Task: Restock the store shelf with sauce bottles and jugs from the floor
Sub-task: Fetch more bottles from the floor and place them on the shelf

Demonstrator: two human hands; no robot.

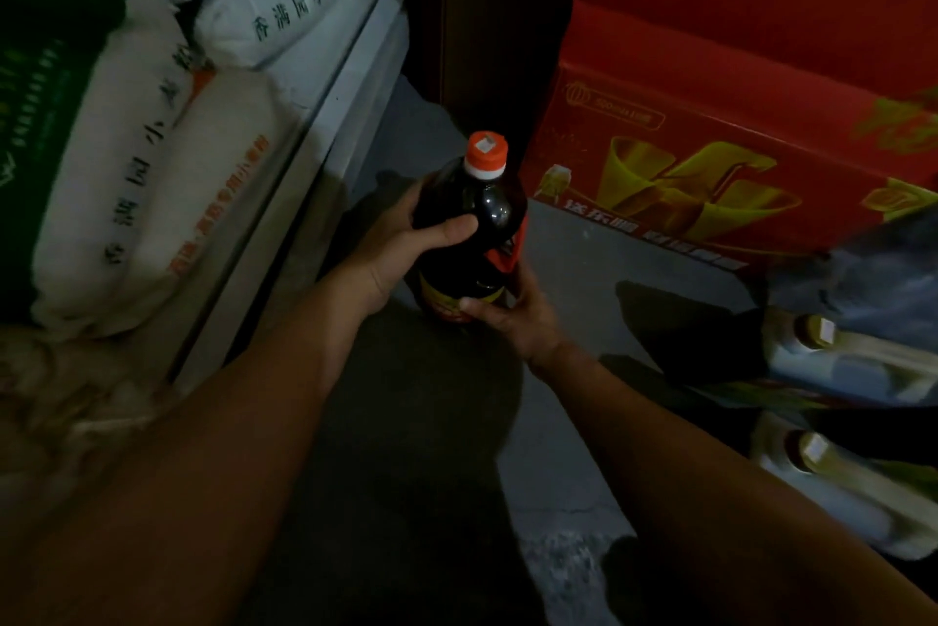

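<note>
Red carton [710,158] on grey floor [573,270]

Dark sauce bottle [469,224] upright between left hand [401,244] and right hand [512,315], above grey floor [583,270].

Both bare forearms reach forward toward twelve o'clock; the left hand [401,244] curls, thumb on top, the right hand [512,315] apparently cupped lower, at five o'clock of it.

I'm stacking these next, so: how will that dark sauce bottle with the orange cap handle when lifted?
The bottle looks full of dark liquid, so probably heavy for its size; both the left hand and right hand grip it. Its smooth, glossy shoulder may be slippery. Tall and narrow under the cap, it could tip if set down carelessly.
</note>
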